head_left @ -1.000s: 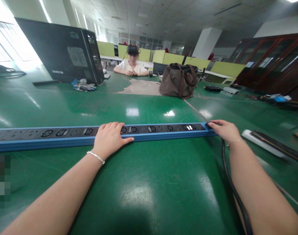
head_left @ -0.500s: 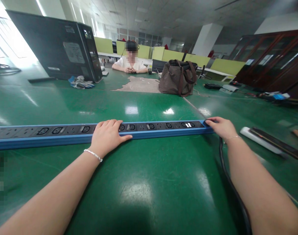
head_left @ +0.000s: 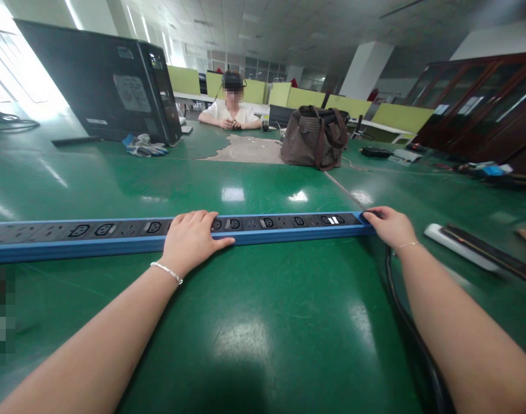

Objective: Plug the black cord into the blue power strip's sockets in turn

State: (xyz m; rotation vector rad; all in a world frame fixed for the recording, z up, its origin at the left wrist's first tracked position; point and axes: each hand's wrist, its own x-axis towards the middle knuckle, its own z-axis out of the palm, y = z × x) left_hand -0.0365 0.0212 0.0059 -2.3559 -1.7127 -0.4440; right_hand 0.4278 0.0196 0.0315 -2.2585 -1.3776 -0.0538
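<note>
A long blue power strip (head_left: 271, 234) with a black socket face lies across the green table (head_left: 315, 310). My left hand (head_left: 191, 238) grips it left of the middle, with the fingers over the sockets and the thumb along the front side. At the strip's right end, my right hand (head_left: 388, 226) has its fingers closed on the black cable end. The thick black cable (head_left: 403, 310) hangs from beneath that hand and runs down beside my right forearm.
At the back left stand a black computer case (head_left: 103, 86) and gloves (head_left: 144, 146). A brown bag (head_left: 312, 138) is at the back, near a seated person (head_left: 232, 109). A white and black strip (head_left: 461, 247) lies on the right.
The power strip and my left hand appear very slightly farther right. The cable below my right hand has shifted a little. Both hands keep their hold.
</note>
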